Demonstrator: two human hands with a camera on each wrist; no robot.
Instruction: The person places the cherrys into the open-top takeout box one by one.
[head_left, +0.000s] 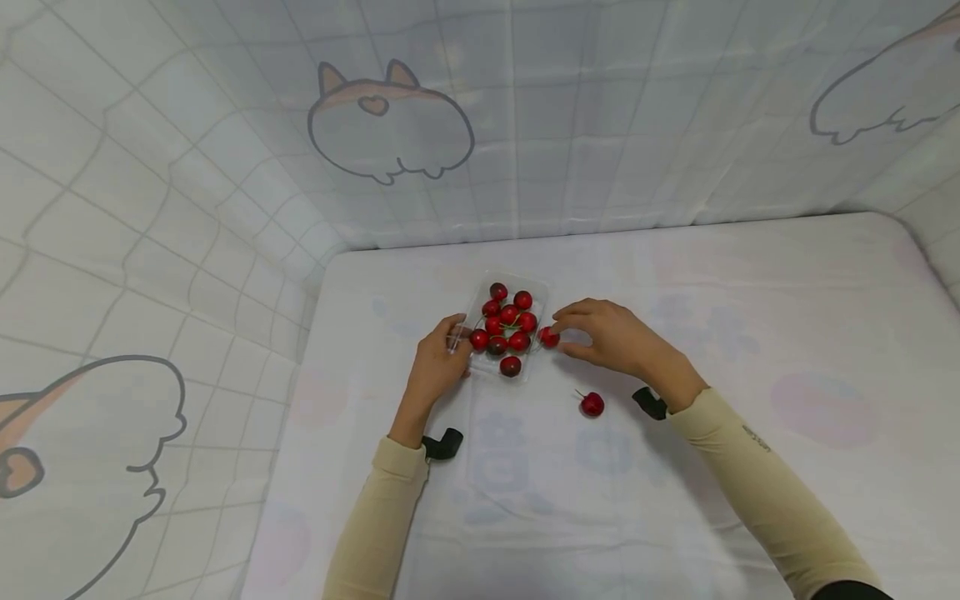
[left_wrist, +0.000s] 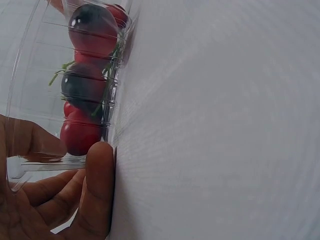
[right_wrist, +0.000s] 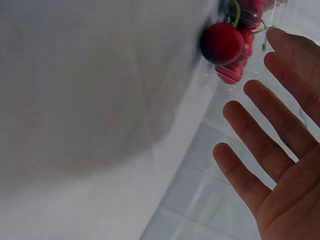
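Note:
A clear plastic box (head_left: 534, 283) of dark red cherries (head_left: 508, 315) lies on the white-covered table. My left hand (head_left: 442, 357) grips the box's left side. In the left wrist view, the thumb and fingers (left_wrist: 100, 167) hold the clear wall at one end, close to the cherries inside. Just outside the box's right side is a single cherry (head_left: 549, 337) with a green stem. Beside it hovers my right hand (head_left: 603, 335); the right wrist view shows its fingers (right_wrist: 255, 140) spread and apart from that cherry (right_wrist: 222, 44). Nothing is seen held there.
Another stemmed cherry (head_left: 592, 405) lies on the tablecloth (head_left: 525, 500), nearer to me and below the right hand. A tiled-pattern curtain (head_left: 570, 125) with cartoon animals stands behind the table and along its left side. Both wrists carry small black devices (head_left: 442, 444).

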